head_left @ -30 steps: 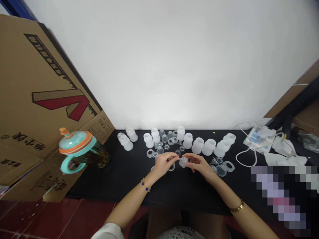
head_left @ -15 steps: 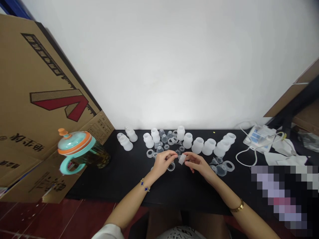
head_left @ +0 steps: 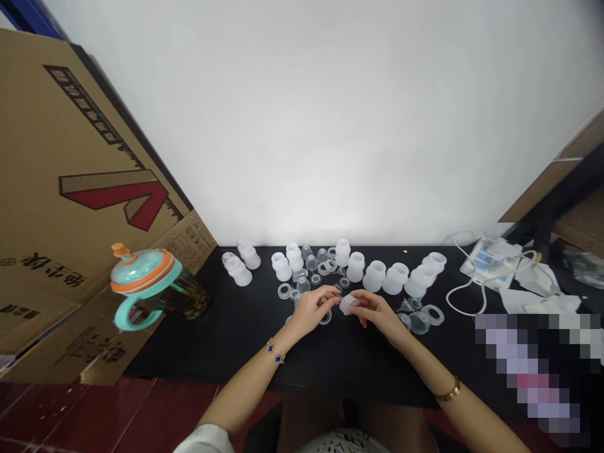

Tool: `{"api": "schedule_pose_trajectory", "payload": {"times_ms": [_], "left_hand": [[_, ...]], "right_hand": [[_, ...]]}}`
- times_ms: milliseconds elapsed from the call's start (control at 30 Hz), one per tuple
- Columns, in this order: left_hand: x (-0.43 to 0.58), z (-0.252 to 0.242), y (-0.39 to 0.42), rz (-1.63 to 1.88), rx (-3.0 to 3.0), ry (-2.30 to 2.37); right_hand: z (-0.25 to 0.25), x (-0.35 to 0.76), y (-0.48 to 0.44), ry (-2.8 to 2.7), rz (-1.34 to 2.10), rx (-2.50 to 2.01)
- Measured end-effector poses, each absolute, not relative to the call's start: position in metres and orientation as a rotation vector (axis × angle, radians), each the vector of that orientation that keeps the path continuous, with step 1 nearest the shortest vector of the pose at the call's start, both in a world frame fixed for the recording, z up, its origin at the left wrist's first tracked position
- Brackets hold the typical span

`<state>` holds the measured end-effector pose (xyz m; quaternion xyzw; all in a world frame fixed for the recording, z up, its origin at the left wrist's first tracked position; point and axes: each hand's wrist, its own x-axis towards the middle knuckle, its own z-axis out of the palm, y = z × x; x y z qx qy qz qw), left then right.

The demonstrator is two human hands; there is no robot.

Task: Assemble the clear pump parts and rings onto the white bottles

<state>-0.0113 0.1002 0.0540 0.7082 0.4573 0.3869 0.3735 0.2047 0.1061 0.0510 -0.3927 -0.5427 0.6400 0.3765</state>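
Observation:
My right hand (head_left: pixel 376 311) grips a translucent white bottle collar ring (head_left: pixel 348 305) between thumb and fingers, its round face tilted up to the left. Close to the ring's left side, my left hand (head_left: pixel 313 309) has thumb and fingertips pinched together; whatever is between them is hidden. Clear bottle nipples lie just beyond the hands, one nipple (head_left: pixel 303 285) behind my left hand. Partly covered by my left fingers, a flat ring (head_left: pixel 325 316) rests on the black table (head_left: pixel 340 362).
White bottle bodies (head_left: pixel 374 275) line the back by the wall. Two capped bottles (head_left: pixel 238 269) stand at left. More nipples (head_left: pixel 419 323) and a loose ring (head_left: pixel 433 314) lie at right. A jug (head_left: pixel 146 283), a carton (head_left: pixel 94 189) and a cabled white device (head_left: pixel 488 261) flank them.
The collar ring in my right hand has turned so that its round face shows more. My left fingertips have shifted slightly, still close beside it.

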Motion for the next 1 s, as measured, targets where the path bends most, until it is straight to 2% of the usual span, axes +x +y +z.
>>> {"api": "schedule_pose_trajectory", "payload": {"times_ms": [733, 1000], "left_hand": [[-0.008, 0.049, 0.096, 1.012, 2.028, 1.127], [-0.007, 0.049, 0.094, 1.048, 2.149, 1.182]], "right_hand": [[0.037, 0.207, 0.111, -1.487, 1.583, -1.048], [0.035, 0.207, 0.108, -1.732, 1.397, -1.079]]}}
